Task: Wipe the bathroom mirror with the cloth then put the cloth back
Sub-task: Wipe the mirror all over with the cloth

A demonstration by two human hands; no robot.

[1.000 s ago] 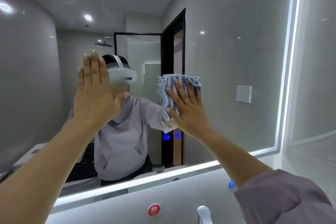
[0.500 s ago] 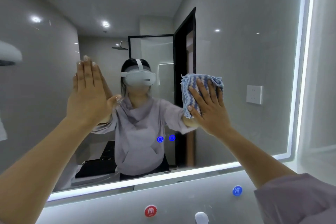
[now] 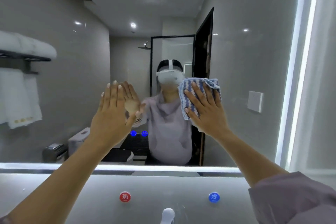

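My right hand (image 3: 205, 107) was spread flat, fingers straight, pressing the blue-and-white striped cloth (image 3: 200, 84) against the mirror (image 3: 245, 60). Nothing curled round it, just palm pressure. The cloth sat bunched under that palm, its folded top edge poking out above my fingertips and one side showing past my thumb. My left hand (image 3: 111, 112) was up beside the right one, off to its left, also flat and released, fingers together. Its reflection met it at the fingertips, so I judged it was braced on the glass.

The cloth looked soft, light and floppy. I reckoned it would slide easily under a flat palm but slump and drop the instant that pressure eased. To lift it away I'd gather it at the top fold above my fingers, thumb underneath, pinching the layers together. The glass looked rigid and smooth, so even pressure seemed right. Below both hands, the red mark (image 3: 125, 196) and blue mark (image 3: 214, 197) flanked the tap (image 3: 168, 213).
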